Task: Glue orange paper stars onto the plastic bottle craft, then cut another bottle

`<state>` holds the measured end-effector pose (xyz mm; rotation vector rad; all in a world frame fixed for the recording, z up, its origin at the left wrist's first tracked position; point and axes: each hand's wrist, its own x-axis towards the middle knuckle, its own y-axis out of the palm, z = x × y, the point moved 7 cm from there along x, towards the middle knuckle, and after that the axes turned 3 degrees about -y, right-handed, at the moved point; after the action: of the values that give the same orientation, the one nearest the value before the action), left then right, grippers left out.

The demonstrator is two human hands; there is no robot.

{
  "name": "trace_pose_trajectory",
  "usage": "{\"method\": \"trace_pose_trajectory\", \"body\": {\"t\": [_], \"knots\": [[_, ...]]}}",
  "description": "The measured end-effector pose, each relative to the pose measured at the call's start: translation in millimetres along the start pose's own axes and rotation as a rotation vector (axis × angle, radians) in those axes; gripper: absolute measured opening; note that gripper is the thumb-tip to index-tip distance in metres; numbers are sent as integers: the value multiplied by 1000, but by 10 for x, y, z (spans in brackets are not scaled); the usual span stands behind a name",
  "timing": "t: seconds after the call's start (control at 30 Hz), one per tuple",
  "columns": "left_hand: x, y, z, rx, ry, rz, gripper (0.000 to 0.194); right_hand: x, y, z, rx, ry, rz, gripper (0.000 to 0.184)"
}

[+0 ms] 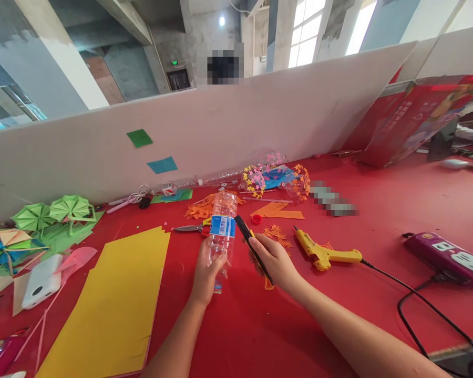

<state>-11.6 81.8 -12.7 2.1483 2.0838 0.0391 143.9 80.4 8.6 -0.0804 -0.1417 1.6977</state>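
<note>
My left hand is wrapped round the lower part of a clear plastic bottle with a blue label, held tilted above the red table. My right hand is closed on a black and yellow utility knife, whose front end points up and left, close to the bottle's label. A red bottle cap lies on the table just behind the knife.
Yellow glue gun with black cord lies right of my hand. A purple power strip sits far right. Yellow paper sheets, scissors, orange paper scraps, green paper fans, decorated bottles and a white partition surround.
</note>
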Motion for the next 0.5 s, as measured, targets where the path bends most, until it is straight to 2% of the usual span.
{"method": "trace_pose_trajectory", "body": {"t": [0.2,0.4,0.5], "knots": [[37,-98,1,-15,4,-56,36,-33,121,-64,-6,25,67,38],[9,17,38,-35,-10,12,43,24,8,-32,16,-7,-25,38],[18,2,60,-68,-37,-25,41,4,54,-46,4,-8,-12,37]]}}
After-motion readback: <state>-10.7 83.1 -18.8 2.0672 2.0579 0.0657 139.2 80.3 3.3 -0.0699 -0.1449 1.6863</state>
